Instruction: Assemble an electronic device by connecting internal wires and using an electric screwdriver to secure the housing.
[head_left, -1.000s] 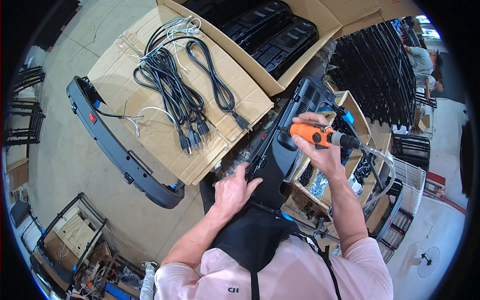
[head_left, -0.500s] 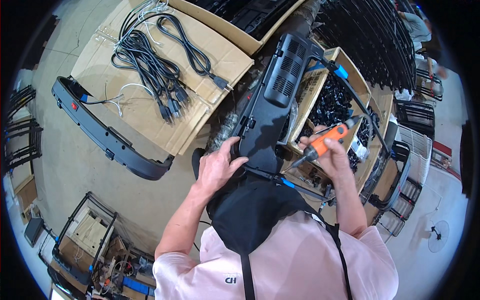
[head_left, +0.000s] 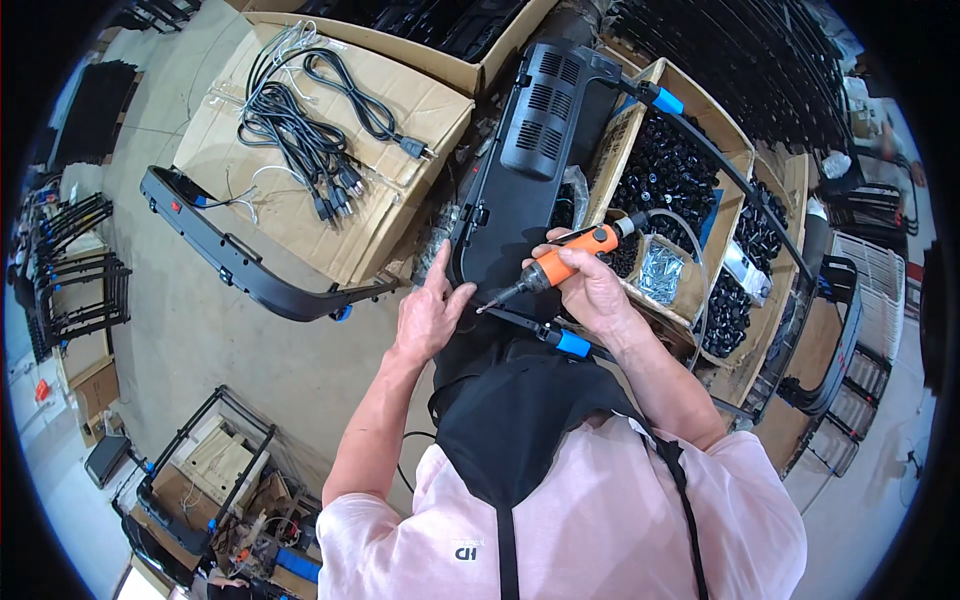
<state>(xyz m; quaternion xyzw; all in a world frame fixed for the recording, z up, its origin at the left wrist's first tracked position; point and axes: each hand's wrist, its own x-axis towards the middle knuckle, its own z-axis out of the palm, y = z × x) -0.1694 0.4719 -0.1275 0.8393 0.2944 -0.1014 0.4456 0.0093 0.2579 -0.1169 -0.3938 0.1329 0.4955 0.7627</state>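
A long black plastic housing with a slotted vent panel lies in front of me, its near end close to my apron. My left hand rests at its near left edge, index finger stretched along the rim and thumb apart. My right hand is closed round an orange power screwdriver. The driver's bit slants down to the left, its tip over the housing's near end, close to my left thumb. Whether the tip touches is too small to tell. A black frame tube with a blue sleeve crosses at the near end.
At right, cardboard boxes hold many black plastic parts, with silver screws in one compartment. Black power cords lie on a carton at left. A curved black cover leans beside it. A hose trails from the driver.
My right hand has brought the screwdriver left, its bit now over the housing's near end by my left thumb. The left hand stays at the edge. The whole view has shifted slightly.
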